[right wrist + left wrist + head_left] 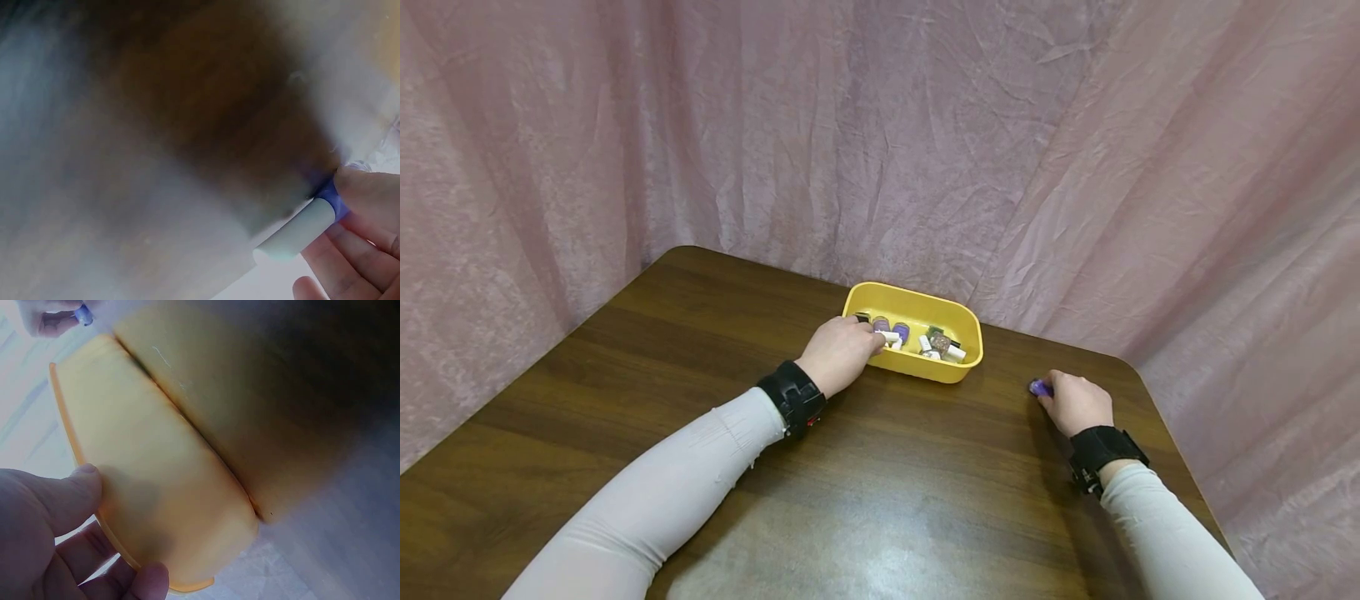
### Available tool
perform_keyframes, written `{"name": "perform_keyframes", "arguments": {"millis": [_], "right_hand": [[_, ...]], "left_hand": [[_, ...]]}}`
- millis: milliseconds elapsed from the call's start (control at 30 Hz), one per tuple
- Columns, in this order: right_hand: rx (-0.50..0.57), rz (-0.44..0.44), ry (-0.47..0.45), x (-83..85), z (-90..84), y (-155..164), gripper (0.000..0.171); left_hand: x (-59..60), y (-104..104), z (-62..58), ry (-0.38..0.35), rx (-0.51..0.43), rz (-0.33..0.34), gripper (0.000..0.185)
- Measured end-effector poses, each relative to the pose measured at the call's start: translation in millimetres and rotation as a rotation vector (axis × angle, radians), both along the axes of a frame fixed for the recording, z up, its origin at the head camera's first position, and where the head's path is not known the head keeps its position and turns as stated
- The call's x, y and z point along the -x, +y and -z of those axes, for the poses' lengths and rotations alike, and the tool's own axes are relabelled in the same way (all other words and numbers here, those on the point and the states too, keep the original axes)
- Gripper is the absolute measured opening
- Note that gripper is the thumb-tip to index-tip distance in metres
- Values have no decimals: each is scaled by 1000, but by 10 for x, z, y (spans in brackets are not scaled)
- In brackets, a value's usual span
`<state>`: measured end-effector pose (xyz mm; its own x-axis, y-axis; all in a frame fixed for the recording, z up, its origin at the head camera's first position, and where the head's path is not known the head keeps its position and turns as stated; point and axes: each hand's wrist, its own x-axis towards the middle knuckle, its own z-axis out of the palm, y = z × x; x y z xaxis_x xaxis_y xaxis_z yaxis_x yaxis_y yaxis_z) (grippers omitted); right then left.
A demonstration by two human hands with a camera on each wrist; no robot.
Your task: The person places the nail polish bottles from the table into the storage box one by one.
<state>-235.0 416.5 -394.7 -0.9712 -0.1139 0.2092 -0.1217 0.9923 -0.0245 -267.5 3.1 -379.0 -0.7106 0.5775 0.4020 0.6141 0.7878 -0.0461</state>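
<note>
A yellow plastic bin (964, 367) stands near the table's back edge with several small bottles in it. My left hand (842, 350) grips its left end; in the left wrist view the thumb (81, 490) lies over the rim onto the outer wall and the other fingers curl at the rim. Well right of the bin, my right hand (1078, 404) pinches a purple nail polish bottle (1040, 387) low over the table. Up close, its long white cap (297, 231) points away from the fingers, which partly hide the purple glass.
Inside the bin, purple bottles (901, 332) lie at the left, and a glittery brown bottle (940, 342) with white-capped ones at the right. The brown wooden table (880, 475) has rounded back corners. A pink curtain (880, 142) hangs close behind it.
</note>
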Motion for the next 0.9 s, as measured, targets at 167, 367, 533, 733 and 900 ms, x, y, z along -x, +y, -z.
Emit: {"name": "perform_keyframes", "arguments": {"millis": [167,367,533,733,900], "right_hand": [[5,-2,-1,-5,3,-11,21],[-4,-11,-12,-26,-14,-22,22],[-8,-11,-37,-38,-32,-37,24],[-6,-8,-39,-51,-30,-65,24],[2,-29,4,-52,-50,-96,23]], "left_hand": [[5,0,-1,-5,2,1,12],[10,-1,-1,-13,9,3,12],[14,-7,12,-13,11,5,12],[19,-10,16,-5,15,1,12],[22,-10,15,-1,17,-3,13]]}}
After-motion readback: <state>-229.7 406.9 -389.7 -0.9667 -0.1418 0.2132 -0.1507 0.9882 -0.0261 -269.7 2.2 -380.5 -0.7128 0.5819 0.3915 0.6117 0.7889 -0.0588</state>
